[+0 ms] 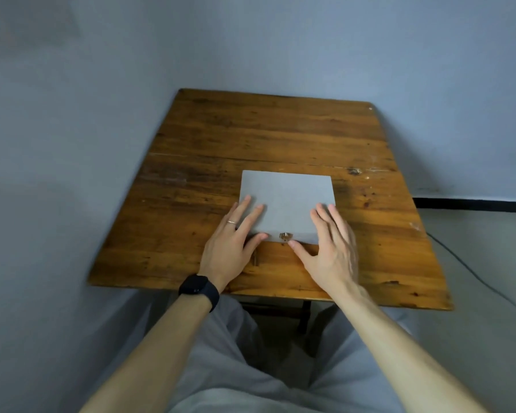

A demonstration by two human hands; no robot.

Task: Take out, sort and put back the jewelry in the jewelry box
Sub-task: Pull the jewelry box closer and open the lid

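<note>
The jewelry box (286, 198) lies closed on the table (251, 129), brass clasp (285, 236) nearest the person. The left hand (230, 242) and right hand (331, 248) lie flat either side of the clasp, fingers spread, pinching nothing. It looks stiff and light (contents probably loose); best opened at the clasp.

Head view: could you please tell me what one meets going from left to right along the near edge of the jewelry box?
left hand → brass clasp on the jewelry box → right hand
</note>
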